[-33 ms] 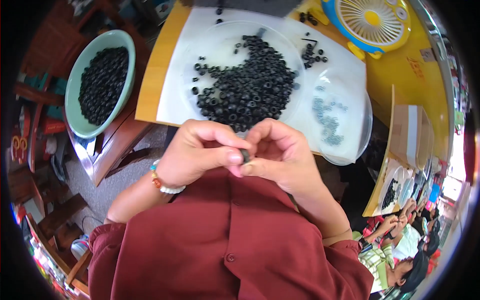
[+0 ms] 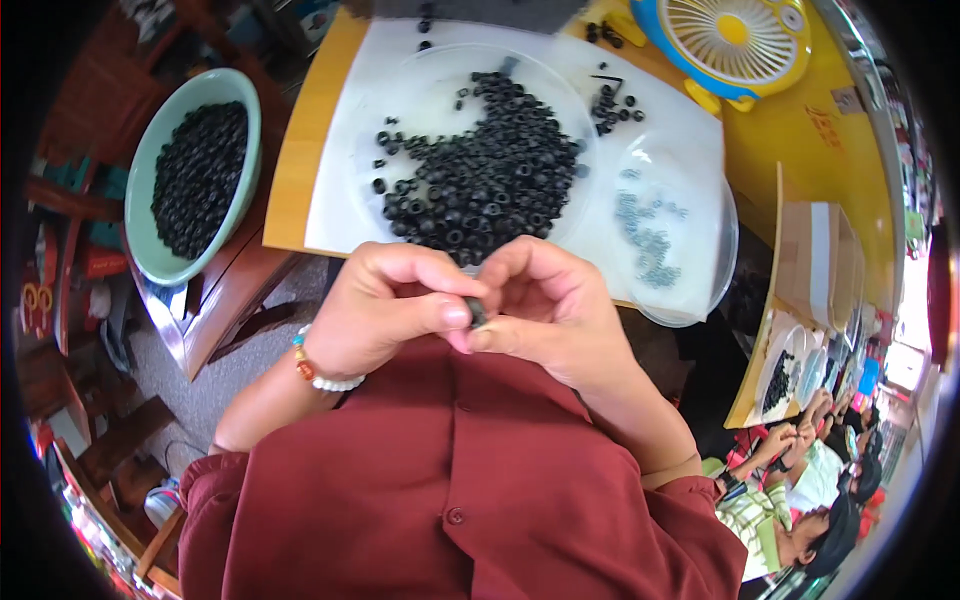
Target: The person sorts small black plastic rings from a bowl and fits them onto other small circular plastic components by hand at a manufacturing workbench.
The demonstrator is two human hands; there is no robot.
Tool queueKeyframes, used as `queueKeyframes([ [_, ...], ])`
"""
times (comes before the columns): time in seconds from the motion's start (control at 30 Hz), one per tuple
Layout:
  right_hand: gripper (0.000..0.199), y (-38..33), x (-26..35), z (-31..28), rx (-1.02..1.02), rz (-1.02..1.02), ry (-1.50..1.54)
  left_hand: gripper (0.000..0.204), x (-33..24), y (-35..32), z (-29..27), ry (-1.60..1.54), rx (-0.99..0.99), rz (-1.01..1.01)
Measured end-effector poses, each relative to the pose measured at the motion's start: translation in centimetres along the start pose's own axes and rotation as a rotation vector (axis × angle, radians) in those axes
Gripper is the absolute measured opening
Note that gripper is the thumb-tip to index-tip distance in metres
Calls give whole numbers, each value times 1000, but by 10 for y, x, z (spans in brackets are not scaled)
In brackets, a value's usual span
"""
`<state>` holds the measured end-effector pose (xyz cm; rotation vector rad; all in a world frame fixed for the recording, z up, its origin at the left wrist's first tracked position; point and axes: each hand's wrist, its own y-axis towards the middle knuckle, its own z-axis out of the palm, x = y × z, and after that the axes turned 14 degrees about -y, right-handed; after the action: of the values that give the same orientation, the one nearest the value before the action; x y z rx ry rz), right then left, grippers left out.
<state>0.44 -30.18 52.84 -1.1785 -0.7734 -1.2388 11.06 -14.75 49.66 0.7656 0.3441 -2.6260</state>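
Note:
In front of my chest, my left hand [image 2: 385, 305] pinches a small black rounded piece [image 2: 476, 312] between thumb and fingers. My right hand [image 2: 555, 315] meets it there, its thumb and fingertips closed on the same piece. The fingers cover most of it. Just beyond my hands lies a shallow clear round tray [image 2: 425, 100] on white paper. Many black ring-shaped pieces [image 2: 490, 170] with holes are heaped in it. To its right, a second clear round tray [image 2: 727, 250] carries small translucent pale pieces [image 2: 648, 240].
A pale green basin [image 2: 254, 140] full of black pieces stands on the left. More black pieces [image 2: 612, 110] and a thin black L-shaped tool [image 2: 606, 78] lie on the paper. A blue-yellow fan [image 2: 735, 35] is far right, near a cardboard box [image 2: 815, 260]. Other people [image 2: 790, 520] work at right.
The whole view has shifted slightly, so hands and trays sit a little farther left in the picture. Both hands keep their grip on the small black piece.

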Motion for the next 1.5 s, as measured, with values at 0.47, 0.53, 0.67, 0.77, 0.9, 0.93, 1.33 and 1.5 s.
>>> queueKeyframes([
  [0.47,22,-12,-1,-28,-184,-25,-311,10,-18,3,13,322,-85,83],
  [0.53,16,-17,-3,-64,-495,-183,-519,16,-37,0,-6,435,-242,285],
  [0.67,18,-30,7,-149,-909,-196,-1266,15,-102,-18,-66,596,-424,662],
  [0.77,19,-41,-3,-179,-949,-86,-1562,16,-139,-33,-111,934,-820,800],
  [0.9,17,-33,-8,-185,-888,78,-1433,15,-159,-44,-161,1373,-877,677],
  [0.93,17,-32,-7,-185,-884,75,-1431,15,-159,-45,-166,1375,-882,679],
  [1.33,19,-5,21,-173,-783,288,-1737,12,-107,43,-59,1662,-439,788],
  [1.5,17,6,24,-167,-774,338,-1701,8,-85,68,-40,2000,-120,754],
])
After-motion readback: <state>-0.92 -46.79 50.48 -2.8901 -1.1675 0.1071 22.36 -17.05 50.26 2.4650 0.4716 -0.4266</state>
